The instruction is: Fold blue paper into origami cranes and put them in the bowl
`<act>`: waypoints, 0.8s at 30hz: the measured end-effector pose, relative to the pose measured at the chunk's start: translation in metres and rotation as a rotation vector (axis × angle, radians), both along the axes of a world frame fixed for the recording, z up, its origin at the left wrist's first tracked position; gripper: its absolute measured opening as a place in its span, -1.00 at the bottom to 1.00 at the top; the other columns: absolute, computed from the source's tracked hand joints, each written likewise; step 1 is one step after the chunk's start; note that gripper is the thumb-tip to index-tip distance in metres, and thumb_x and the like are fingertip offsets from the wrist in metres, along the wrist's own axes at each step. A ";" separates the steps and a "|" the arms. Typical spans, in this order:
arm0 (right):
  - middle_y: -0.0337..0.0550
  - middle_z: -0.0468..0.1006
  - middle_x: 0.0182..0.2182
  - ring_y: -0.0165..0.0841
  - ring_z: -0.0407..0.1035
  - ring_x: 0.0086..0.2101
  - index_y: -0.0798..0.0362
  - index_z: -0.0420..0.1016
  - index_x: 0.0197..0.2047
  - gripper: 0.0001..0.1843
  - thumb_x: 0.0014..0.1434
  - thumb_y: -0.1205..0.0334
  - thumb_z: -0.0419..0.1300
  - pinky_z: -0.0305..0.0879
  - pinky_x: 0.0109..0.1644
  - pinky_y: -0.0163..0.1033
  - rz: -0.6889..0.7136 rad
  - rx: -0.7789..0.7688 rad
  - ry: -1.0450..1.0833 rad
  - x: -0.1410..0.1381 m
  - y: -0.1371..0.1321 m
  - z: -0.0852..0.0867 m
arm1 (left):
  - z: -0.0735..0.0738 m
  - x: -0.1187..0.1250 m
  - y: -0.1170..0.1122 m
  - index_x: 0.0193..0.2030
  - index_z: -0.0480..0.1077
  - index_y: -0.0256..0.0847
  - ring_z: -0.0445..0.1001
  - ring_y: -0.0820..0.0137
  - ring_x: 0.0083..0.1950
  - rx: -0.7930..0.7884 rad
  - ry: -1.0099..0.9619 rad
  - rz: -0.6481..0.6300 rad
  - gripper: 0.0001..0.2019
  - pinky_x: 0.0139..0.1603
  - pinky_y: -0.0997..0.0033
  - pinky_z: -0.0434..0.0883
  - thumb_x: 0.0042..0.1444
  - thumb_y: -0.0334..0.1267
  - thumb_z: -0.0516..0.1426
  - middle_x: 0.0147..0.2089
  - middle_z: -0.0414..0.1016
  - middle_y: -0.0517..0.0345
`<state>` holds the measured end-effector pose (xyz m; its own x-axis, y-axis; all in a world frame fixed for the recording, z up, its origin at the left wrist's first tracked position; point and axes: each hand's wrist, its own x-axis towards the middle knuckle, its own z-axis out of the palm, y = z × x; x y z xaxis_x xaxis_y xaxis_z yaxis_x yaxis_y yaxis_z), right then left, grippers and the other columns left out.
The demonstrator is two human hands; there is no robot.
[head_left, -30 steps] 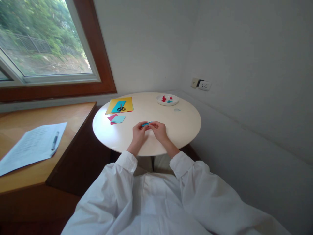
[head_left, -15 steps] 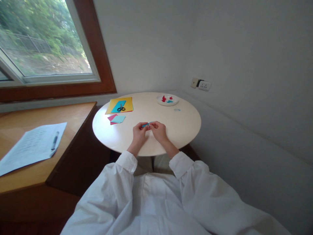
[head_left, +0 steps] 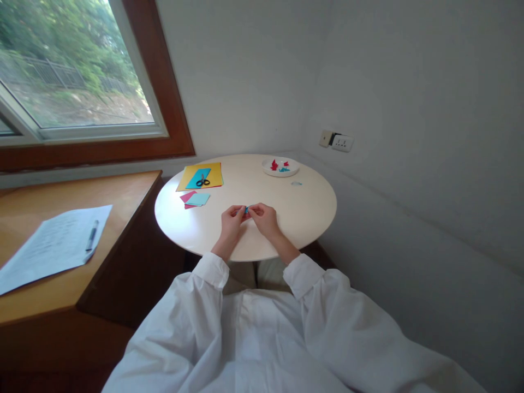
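Observation:
Above the near part of the round table [head_left: 286, 229], a small piece of blue paper [head_left: 246, 209] is pinched between my two hands. My left hand [head_left: 231, 221] is closed on its left side, thumb and fingertips together. From the right, my right hand [head_left: 264, 218] pinches the same piece, its fingertips close to the left ones. Fingers cover most of the paper, so its folded shape cannot be made out.
At the table's left lie pink and light blue paper squares [head_left: 198, 200]. Behind them, scissors [head_left: 202, 180] rest on blue and yellow sheets [head_left: 185, 180]. A white plate [head_left: 268, 171] holds small red and teal folded pieces; a small pale blue scrap [head_left: 296, 184] lies near it.
My hands have drawn slightly closer together around the blue paper, and less of it shows between the fingers. Everything else on the table stays where it was.

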<state>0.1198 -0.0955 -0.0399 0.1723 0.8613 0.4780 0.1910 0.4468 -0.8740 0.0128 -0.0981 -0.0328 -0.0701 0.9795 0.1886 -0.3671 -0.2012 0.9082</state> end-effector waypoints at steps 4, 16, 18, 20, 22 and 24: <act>-0.19 0.57 -0.48 -0.35 0.48 -0.44 0.05 0.45 -0.47 -0.92 -0.03 0.24 0.16 0.43 -0.28 -0.24 0.016 0.013 -0.007 0.000 0.000 0.001 | -0.001 -0.002 0.002 -0.43 0.40 -0.30 0.49 0.45 -0.42 -0.041 -0.034 -0.021 -0.77 -0.16 0.28 0.46 -0.22 -0.25 0.30 -0.48 0.48 0.15; -0.31 0.42 -0.51 -0.42 0.37 -0.47 -0.01 0.27 -0.45 -0.89 -0.03 0.21 0.16 0.38 -0.29 -0.28 0.020 0.058 -0.035 -0.001 -0.004 0.004 | 0.001 -0.004 0.003 -0.44 0.42 -0.32 0.51 0.41 -0.37 -0.092 -0.065 -0.042 -0.83 -0.13 0.27 0.46 -0.22 -0.32 0.28 -0.45 0.50 0.09; -0.33 0.38 -0.52 -0.43 0.34 -0.48 -0.01 0.25 -0.45 -0.88 -0.03 0.22 0.16 0.37 -0.30 -0.29 0.008 0.062 -0.041 0.000 -0.004 0.004 | 0.001 -0.003 0.002 -0.46 0.41 -0.31 0.50 0.42 -0.38 -0.086 -0.060 -0.042 -0.84 -0.14 0.28 0.46 -0.23 -0.33 0.27 -0.46 0.49 0.11; -0.33 0.37 -0.52 -0.44 0.33 -0.48 -0.01 0.23 -0.45 -0.88 -0.03 0.23 0.15 0.36 -0.31 -0.30 -0.001 0.062 -0.043 0.000 -0.003 0.002 | 0.002 -0.002 0.001 -0.47 0.41 -0.31 0.50 0.43 -0.39 -0.075 -0.047 -0.040 -0.84 -0.14 0.28 0.46 -0.23 -0.33 0.27 -0.47 0.49 0.13; -0.33 0.37 -0.51 -0.44 0.34 -0.49 -0.01 0.23 -0.43 -0.88 -0.03 0.24 0.14 0.36 -0.32 -0.30 -0.006 0.058 -0.041 0.000 -0.001 0.001 | 0.002 -0.002 0.000 -0.48 0.41 -0.30 0.49 0.43 -0.39 -0.061 -0.028 -0.036 -0.84 -0.15 0.28 0.45 -0.24 -0.32 0.27 -0.48 0.48 0.14; -0.34 0.37 -0.50 -0.44 0.35 -0.48 -0.01 0.22 -0.42 -0.88 -0.03 0.24 0.14 0.36 -0.32 -0.30 -0.010 0.054 -0.038 0.000 0.000 -0.001 | 0.002 -0.001 -0.001 -0.48 0.41 -0.30 0.49 0.43 -0.40 -0.045 -0.005 -0.031 -0.83 -0.15 0.29 0.45 -0.24 -0.30 0.28 -0.49 0.48 0.15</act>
<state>0.1201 -0.0953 -0.0411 0.1617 0.8322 0.5303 0.2281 0.4913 -0.8406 0.0114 -0.0991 -0.0311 -0.0406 0.9887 0.1440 -0.3769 -0.1487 0.9143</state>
